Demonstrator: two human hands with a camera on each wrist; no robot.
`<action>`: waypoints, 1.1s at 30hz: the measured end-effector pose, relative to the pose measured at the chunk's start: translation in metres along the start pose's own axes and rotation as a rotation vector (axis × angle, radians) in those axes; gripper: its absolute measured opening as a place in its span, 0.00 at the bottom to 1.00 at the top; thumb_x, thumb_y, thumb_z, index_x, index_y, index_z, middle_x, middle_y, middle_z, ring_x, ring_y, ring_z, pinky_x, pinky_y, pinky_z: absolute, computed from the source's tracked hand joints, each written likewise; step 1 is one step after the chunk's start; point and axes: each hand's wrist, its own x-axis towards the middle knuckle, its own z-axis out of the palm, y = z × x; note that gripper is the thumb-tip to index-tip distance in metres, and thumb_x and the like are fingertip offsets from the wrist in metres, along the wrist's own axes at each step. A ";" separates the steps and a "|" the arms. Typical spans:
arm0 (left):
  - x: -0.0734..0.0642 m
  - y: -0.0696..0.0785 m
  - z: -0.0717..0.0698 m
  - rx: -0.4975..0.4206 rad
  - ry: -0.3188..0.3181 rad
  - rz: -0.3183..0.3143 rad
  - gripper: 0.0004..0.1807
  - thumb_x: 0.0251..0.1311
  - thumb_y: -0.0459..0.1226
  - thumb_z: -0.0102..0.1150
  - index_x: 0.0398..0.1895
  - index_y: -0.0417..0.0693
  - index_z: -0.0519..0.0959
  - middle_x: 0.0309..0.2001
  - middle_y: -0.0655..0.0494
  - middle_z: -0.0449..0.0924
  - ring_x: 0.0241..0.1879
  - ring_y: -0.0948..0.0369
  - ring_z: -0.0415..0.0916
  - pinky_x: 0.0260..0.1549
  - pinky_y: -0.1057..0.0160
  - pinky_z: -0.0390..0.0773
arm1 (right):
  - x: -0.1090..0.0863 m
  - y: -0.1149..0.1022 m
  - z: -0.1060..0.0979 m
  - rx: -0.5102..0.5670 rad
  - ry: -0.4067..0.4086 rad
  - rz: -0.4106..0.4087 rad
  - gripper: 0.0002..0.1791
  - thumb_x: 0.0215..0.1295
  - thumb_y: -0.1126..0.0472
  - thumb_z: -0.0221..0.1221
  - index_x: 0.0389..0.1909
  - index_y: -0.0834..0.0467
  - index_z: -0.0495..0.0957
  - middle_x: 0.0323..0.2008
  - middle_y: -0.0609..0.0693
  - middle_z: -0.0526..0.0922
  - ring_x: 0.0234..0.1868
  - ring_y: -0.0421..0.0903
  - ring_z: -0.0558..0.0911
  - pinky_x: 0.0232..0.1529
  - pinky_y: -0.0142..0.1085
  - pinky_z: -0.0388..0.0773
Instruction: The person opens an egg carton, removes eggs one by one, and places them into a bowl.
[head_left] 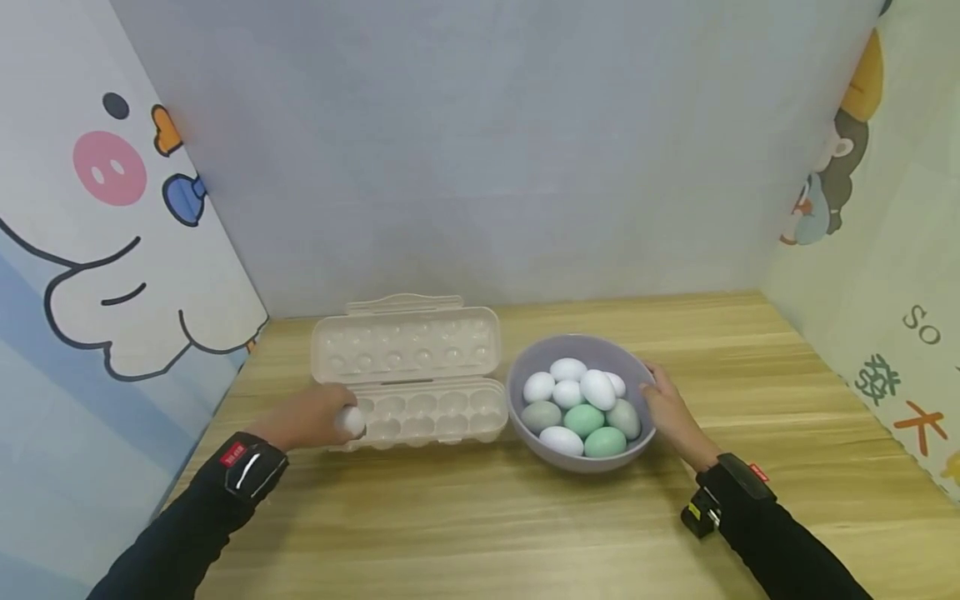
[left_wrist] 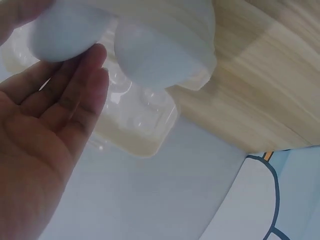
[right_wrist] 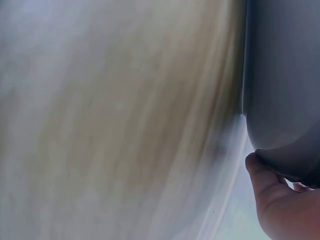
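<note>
My left hand (head_left: 311, 417) pinches a white egg (left_wrist: 67, 32) between thumb and fingers, over the left end of an open, clear plastic egg carton (head_left: 435, 385). In the left wrist view a second white egg (left_wrist: 152, 55) sits in an end cell of the carton, close beside the fingertips; in the head view the hand hides that cell. On the right, my right hand (head_left: 675, 417) grips the rim of a grey-purple bowl (head_left: 577, 463) filled with white, green and greyish eggs (head_left: 583, 421). The right wrist view shows the thumb against the bowl's side.
The carton's lid (head_left: 405, 343) lies folded back toward the rear wall (head_left: 480, 167). Carton and bowl stand side by side on the wood-grain table (head_left: 465, 525). Printed cartoon panels (head_left: 45, 250) enclose the left and right sides.
</note>
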 end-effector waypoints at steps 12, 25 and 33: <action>-0.001 -0.002 -0.005 0.114 0.105 0.020 0.18 0.43 0.36 0.64 0.40 0.39 0.74 0.35 0.53 0.74 0.34 0.58 0.71 0.37 0.54 0.75 | 0.000 0.001 0.000 0.016 0.010 -0.009 0.23 0.68 0.67 0.30 0.63 0.68 0.45 0.64 0.69 0.48 0.64 0.64 0.50 0.62 0.57 0.48; 0.005 0.001 -0.015 0.151 0.217 0.061 0.18 0.42 0.33 0.63 0.40 0.37 0.73 0.34 0.51 0.73 0.33 0.57 0.70 0.36 0.54 0.75 | 0.001 0.001 -0.001 -0.001 0.014 0.000 0.23 0.67 0.67 0.31 0.63 0.68 0.45 0.64 0.69 0.49 0.64 0.64 0.51 0.62 0.57 0.49; 0.025 0.021 -0.017 0.163 0.354 0.226 0.21 0.41 0.35 0.63 0.41 0.36 0.73 0.36 0.48 0.75 0.37 0.54 0.73 0.37 0.55 0.76 | 0.000 0.000 0.001 0.028 0.023 -0.008 0.23 0.67 0.69 0.31 0.62 0.70 0.45 0.63 0.71 0.49 0.63 0.66 0.52 0.61 0.57 0.51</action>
